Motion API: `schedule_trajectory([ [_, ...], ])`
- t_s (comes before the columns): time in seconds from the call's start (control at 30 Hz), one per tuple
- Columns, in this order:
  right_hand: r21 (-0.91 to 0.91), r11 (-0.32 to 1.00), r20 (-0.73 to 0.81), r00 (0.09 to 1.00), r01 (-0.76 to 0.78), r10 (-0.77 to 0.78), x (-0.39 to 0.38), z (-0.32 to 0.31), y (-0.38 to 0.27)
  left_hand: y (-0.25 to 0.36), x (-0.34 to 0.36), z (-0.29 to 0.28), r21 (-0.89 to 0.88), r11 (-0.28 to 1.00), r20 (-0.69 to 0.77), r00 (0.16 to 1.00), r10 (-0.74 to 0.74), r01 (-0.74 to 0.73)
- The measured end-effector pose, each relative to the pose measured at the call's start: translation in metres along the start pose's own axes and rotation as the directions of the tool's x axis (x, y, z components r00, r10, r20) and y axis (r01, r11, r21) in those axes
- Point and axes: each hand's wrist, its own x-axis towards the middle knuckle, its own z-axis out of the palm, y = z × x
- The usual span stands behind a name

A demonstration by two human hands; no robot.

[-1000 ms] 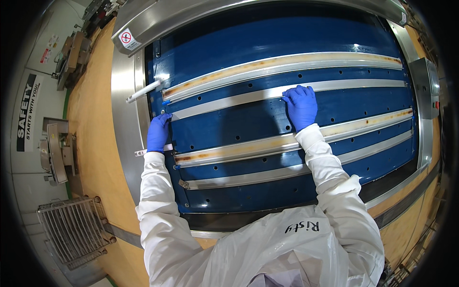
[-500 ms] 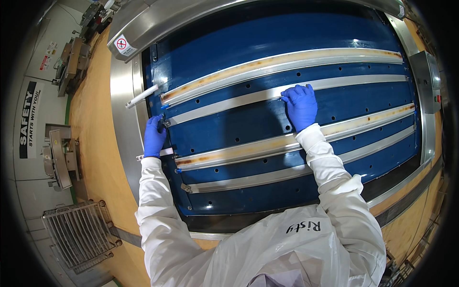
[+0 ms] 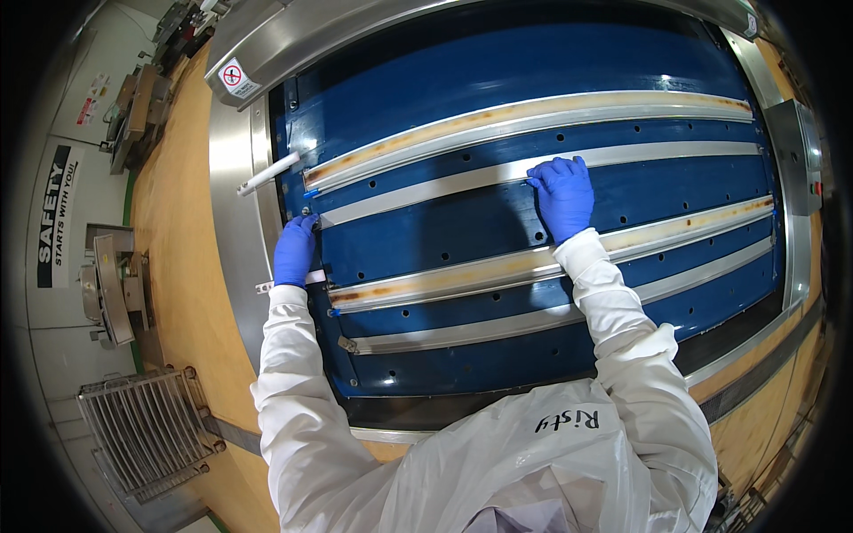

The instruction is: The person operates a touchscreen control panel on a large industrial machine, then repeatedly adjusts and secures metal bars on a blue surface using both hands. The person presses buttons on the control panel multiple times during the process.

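Observation:
Both my hands wear blue gloves. My right hand (image 3: 563, 197) is closed, its fingers curled over the near edge of a long flat pale strip (image 3: 426, 193) lying across a blue panel (image 3: 480, 222) with several holes. My left hand (image 3: 295, 252) is closed at the left end of that strip, fingertips on a small metal fitting that they mostly cover. Beyond the strip runs a metal bar with a brown-stained, cream-coloured face (image 3: 524, 114). A similar stained bar (image 3: 480, 266) lies nearer to me, and below it another flat strip (image 3: 471, 336) with a small metal end piece (image 3: 347, 344).
A white rod (image 3: 269, 174) sticks out over the steel frame (image 3: 233, 178) at the left. Steel housing (image 3: 355, 44) borders the far side. A grey control box (image 3: 793, 155) with a red button stands at right. A wire rack cart (image 3: 147, 431) is on the floor at lower left.
My left hand's fingertips have shifted slightly right and up, now over the fitting at the strip's end. My right hand stays at the same place on the strip. The view has shifted slightly.

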Motion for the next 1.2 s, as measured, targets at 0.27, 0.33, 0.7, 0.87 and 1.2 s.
schedule_trajectory([
  [0.27,0.002,1.0,-0.003,1.0,-0.004,0.004,0.0,-0.002,-0.001,0.009,-0.004,-0.003,-0.306,0.948,-0.107,0.986,-0.131,0.093],
  [0.33,0.004,1.0,-0.002,1.0,-0.003,0.003,0.001,-0.001,-0.002,0.009,-0.001,-0.003,-0.369,0.912,-0.05,0.976,-0.213,0.18],
  [0.7,0.025,1.0,0.002,1.0,0.007,-0.007,0.001,-0.002,-0.003,-0.012,0.014,0.047,-0.73,0.517,0.079,0.806,-0.587,0.448],
  [0.87,0.054,0.998,0.012,1.0,0.015,-0.016,0.002,-0.001,-0.003,-0.024,0.012,0.044,-0.773,0.482,0.147,0.855,-0.497,0.413],
  [1.2,0.032,0.999,0.016,1.0,0.005,-0.005,0.003,-0.001,-0.002,0.015,0.006,-0.018,0.187,0.971,0.097,0.98,-0.171,0.151],
])
